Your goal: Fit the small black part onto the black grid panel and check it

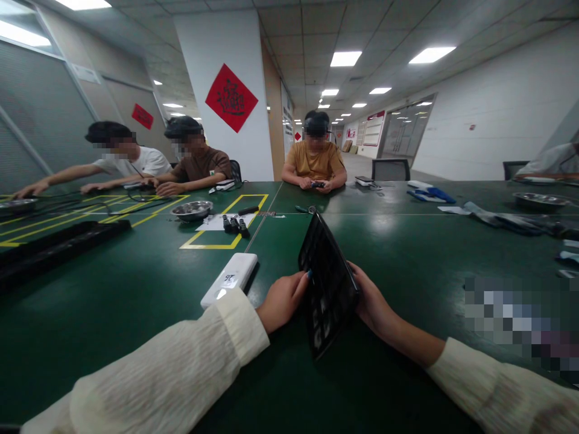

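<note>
Cream sleeves (172, 355) are reaching in from both lower corners, nearest the camera, and between them a dark, flat panel (328, 283) is standing tilted above the green table (384, 374). The left hand (283, 301) is pinching the panel's left side between thumb and fingers, while the right hand (373, 298) is gripping its right edge, the fingertips hidden behind it. Just beside the left hand, a white power bank (230, 278) is lying on the table. Beyond it, small black parts (236, 225) are resting on white paper (210, 223) near a metal bowl (192, 210). Across the table, a person in a mustard shirt (315, 160) is holding a small dark object (318, 184), and two other people are sitting at the left.
</note>
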Tool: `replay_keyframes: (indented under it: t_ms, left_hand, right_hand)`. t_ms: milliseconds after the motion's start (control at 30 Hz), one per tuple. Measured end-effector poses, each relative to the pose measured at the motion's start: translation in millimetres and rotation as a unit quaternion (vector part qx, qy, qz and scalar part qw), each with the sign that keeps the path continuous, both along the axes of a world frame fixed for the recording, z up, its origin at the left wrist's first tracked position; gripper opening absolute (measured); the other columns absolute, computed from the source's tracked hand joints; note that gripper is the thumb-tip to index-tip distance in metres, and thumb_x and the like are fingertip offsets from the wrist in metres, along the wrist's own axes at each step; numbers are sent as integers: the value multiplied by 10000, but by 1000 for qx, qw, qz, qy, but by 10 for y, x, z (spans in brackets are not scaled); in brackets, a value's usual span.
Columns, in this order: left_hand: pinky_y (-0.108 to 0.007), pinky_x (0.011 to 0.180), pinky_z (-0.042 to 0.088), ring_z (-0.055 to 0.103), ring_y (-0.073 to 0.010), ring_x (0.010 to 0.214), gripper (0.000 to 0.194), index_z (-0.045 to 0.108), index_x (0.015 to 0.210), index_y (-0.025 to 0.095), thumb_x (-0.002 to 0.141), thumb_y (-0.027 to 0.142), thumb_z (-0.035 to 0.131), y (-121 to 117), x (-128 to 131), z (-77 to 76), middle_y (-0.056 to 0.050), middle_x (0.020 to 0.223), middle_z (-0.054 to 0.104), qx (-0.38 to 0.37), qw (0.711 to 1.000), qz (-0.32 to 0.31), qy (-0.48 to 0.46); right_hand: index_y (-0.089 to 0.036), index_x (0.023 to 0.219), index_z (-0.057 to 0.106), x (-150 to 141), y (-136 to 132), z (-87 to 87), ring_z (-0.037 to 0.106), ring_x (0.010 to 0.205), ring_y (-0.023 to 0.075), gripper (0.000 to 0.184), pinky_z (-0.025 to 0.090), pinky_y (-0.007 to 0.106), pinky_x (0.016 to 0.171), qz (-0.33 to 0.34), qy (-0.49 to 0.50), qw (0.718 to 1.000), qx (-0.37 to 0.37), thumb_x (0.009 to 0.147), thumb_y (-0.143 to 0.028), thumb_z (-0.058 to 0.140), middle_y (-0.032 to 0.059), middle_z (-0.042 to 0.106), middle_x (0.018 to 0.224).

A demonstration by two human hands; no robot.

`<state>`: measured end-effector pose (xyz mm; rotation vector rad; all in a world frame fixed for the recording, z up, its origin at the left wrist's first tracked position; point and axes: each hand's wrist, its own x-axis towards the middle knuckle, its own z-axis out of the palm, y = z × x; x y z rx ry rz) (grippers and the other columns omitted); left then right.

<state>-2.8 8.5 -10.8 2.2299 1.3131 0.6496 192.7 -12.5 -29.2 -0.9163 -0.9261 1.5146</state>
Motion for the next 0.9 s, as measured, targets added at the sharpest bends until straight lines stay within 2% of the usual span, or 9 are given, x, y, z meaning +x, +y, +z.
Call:
replay_keyframes:
  t_ms: [100, 200, 367, 600, 733, 900]
  left_hand:
    - [-262, 629, 421, 570, -173, 668, 432, 536, 815, 174, 940, 400, 190, -8, 1, 17, -48, 736, 615, -2, 1000, -11, -3]
    - [-267, 651, 425, 580, -178, 685, 426, 532, 824, 175, 939, 388, 182, -9, -2, 23, -58, 756, 622, 1, 1000, -15, 4]
    - [-264, 650, 417, 572, -174, 675, 434, 539, 835, 178, 936, 404, 183, -7, -4, 24, -52, 753, 617, 1, 1000, -14, 3]
    - [-245, 538, 357, 476, -149, 565, 510, 495, 684, 184, 916, 502, 171, 29, -7, -10, -16, 607, 519, -31, 999, 25, -21]
    - [-250, 560, 380, 506, -159, 598, 512, 510, 696, 180, 911, 504, 176, 25, -7, -10, -25, 634, 552, -43, 998, 30, -25]
    - [-270, 641, 430, 552, -174, 660, 471, 534, 722, 175, 913, 444, 198, 13, -2, 11, -43, 698, 605, -22, 999, 21, -25]
  right_hand:
    - [-238, 1277, 365, 15, 1, -10, 515, 450, 122, 557, 378, 233, 416, 31, 9, 999, 7, 778, -430, 523, -14, 628, 698]
    - [-234, 1272, 338, 9, 1, 1, 498, 409, 117, 574, 343, 202, 370, 52, -23, 998, 17, 767, -436, 523, -38, 586, 610]
    - [-222, 1228, 313, -10, 14, 36, 469, 356, 108, 583, 330, 187, 340, 46, -59, 997, 8, 726, -423, 530, -64, 547, 545]
    - [-228, 1196, 304, -15, 4, 60, 474, 348, 109, 575, 324, 186, 338, 43, -69, 997, 6, 730, -473, 535, -71, 536, 537]
    - [-231, 1173, 318, 2, 6, 46, 470, 353, 102, 566, 312, 188, 344, 53, -60, 997, 15, 740, -526, 532, -58, 555, 572]
    - [-249, 1204, 299, 25, 45, -14, 482, 370, 114, 585, 317, 197, 352, 63, -46, 997, 23, 759, -570, 504, -48, 570, 577]
